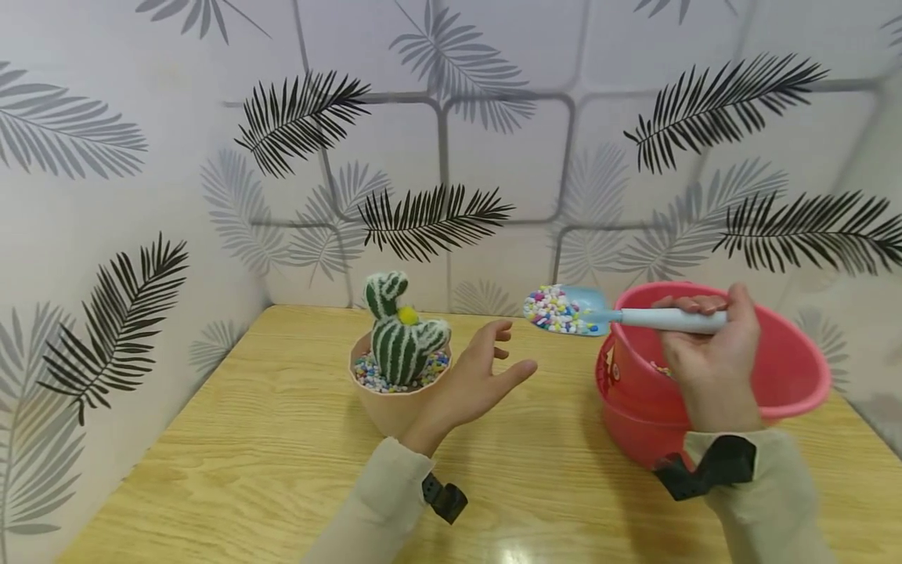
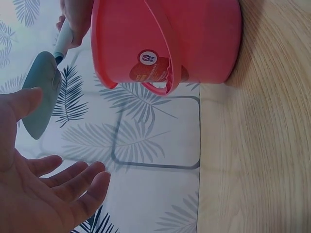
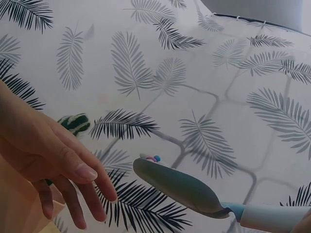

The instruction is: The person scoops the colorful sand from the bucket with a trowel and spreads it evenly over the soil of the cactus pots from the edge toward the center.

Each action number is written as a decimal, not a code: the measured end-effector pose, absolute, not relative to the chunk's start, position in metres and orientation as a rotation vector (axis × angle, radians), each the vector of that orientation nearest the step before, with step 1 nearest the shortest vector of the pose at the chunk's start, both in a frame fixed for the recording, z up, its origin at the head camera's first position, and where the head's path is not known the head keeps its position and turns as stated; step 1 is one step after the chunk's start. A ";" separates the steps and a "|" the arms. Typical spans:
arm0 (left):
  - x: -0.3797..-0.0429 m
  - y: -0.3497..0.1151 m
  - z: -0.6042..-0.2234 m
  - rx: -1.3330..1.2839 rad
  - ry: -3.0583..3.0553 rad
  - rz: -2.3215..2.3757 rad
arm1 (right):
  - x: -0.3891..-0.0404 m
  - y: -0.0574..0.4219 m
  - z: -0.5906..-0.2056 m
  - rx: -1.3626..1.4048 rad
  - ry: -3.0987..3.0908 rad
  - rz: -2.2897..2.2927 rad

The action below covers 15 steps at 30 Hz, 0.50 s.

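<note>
My right hand point(image 1: 712, 352) grips the pale handle of a small blue trowel point(image 1: 599, 301), held level above the rim of a red bucket point(image 1: 796, 368). Multicoloured pebbles point(image 1: 554, 309) lie heaped on its blade, which points left past the bucket. In the left wrist view the underside of the trowel point(image 2: 43, 92) shows. My left hand point(image 1: 482, 376) hovers with fingers spread beside a peach flowerpot point(image 1: 380, 403), holding nothing. A green knitted cactus point(image 1: 400, 345) with a yellow flower stands in that pot, amid coloured pebbles point(image 1: 366, 372).
A wooden table point(image 1: 232, 454) bears the pot on the left and the bucket on the right. Behind it rises a wall point(image 1: 507, 172) with a leaf pattern. The bucket's handle point(image 2: 167, 43) hangs down its side in the left wrist view.
</note>
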<state>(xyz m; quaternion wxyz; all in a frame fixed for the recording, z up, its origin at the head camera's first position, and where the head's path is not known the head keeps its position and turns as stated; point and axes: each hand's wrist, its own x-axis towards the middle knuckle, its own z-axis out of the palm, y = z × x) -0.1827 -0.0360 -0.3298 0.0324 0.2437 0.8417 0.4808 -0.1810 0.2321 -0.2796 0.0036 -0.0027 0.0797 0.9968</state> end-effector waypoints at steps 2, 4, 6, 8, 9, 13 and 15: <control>-0.180 -0.039 -0.330 0.748 2.600 1.480 | -0.182 0.229 -0.280 0.011 0.236 3.132; -0.178 -0.042 -0.330 0.747 2.609 1.483 | -0.182 0.225 -0.280 0.025 0.228 3.139; -0.177 -0.045 -0.331 0.752 2.622 1.483 | -0.183 0.222 -0.281 0.041 0.216 3.140; -0.176 -0.048 -0.331 0.756 2.630 1.487 | -0.184 0.219 -0.280 0.019 0.217 3.134; -0.175 -0.049 -0.331 0.758 2.633 1.486 | -0.184 0.217 -0.280 0.009 0.215 3.132; -0.173 -0.055 -0.331 0.758 2.637 1.495 | -0.188 0.211 -0.276 -0.001 0.241 3.127; -0.171 -0.058 -0.331 0.753 2.642 1.500 | -0.189 0.208 -0.275 0.034 0.264 3.135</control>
